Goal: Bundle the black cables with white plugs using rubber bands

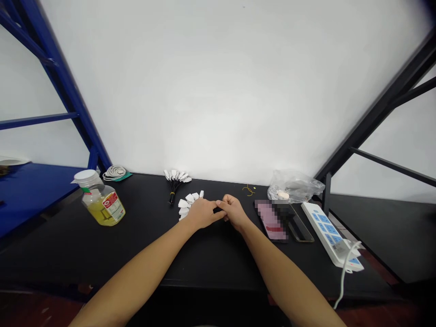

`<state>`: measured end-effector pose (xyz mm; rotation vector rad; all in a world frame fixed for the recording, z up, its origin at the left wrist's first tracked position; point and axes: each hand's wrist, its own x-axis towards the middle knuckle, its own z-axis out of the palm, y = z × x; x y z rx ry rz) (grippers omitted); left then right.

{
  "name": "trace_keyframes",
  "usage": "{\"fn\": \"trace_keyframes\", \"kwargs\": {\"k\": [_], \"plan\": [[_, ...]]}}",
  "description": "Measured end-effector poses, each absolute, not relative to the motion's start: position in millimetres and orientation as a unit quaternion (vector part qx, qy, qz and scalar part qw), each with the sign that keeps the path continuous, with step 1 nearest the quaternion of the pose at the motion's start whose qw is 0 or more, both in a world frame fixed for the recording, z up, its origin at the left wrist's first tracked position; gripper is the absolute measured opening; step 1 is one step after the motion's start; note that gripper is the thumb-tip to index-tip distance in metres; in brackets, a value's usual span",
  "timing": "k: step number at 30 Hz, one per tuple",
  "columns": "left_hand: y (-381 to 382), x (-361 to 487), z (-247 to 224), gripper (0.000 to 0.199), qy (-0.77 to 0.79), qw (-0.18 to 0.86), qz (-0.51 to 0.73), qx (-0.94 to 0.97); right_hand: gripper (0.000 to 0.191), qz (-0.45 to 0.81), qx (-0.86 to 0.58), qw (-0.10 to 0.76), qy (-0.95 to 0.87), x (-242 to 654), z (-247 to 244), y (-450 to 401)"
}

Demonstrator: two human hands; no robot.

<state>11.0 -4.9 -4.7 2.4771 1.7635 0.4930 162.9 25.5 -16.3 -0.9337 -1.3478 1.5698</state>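
Note:
My left hand (203, 213) is closed around a bundle of short black cables, whose white flat ends (185, 206) fan out past its left side. Its fingers hide most of the black part. My right hand (235, 212) has curled fingers and meets the left fingertips at the bundle's other end; what it pinches is hidden. Farther back lies a second bundle of black cables with white ends (173, 185), bound by a yellowish rubber band (172, 193). A few loose yellowish rubber bands (250, 190) lie to the right, beyond my right hand.
A jar of yellow liquid (104, 202) and a coiled white cable (115, 172) stand at left. On the right are two phones (272, 220) (299, 223), a clear plastic bag (296, 185) and a white power strip (329, 234). A white wall closes the black table's back.

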Motion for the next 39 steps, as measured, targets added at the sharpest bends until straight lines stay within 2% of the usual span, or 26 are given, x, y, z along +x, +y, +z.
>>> {"fn": "trace_keyframes", "kwargs": {"k": [6,12,15,19,22,28,32,39], "plan": [[-6.3,10.6,-4.0,0.055,0.616,0.040,0.170,0.768,0.040,0.672,-0.340,0.376,-0.540,165.7,-15.7,26.7],[-3.6,10.3,-6.7,0.061,0.624,0.041,0.171,0.762,0.043,0.650,-0.366,0.330,-0.579,170.2,-13.9,30.8],[-1.9,10.3,-5.9,0.061,0.622,0.037,0.165,0.765,0.044,0.588,-0.405,0.344,-0.610,172.5,-11.2,32.8],[-0.2,10.3,-5.3,0.062,0.623,0.042,0.162,0.764,0.040,0.444,-0.470,0.366,-0.669,175.2,-10.3,35.0],[0.5,9.4,-5.6,0.063,0.624,0.044,0.166,0.762,0.037,0.397,-0.484,0.374,-0.685,176.5,-9.8,34.8],[2.1,4.6,-6.9,0.060,0.630,0.056,0.190,0.751,0.034,0.502,-0.397,0.383,-0.666,182.0,-3.0,35.8],[2.8,1.7,-7.5,0.057,0.628,0.062,0.201,0.749,0.042,0.578,-0.367,0.365,-0.631,188.2,-1.7,40.3],[3.3,-0.9,-5.9,0.057,0.619,0.073,0.203,0.755,0.039,0.583,-0.369,0.406,-0.599,189.2,-4.8,44.7]]}}
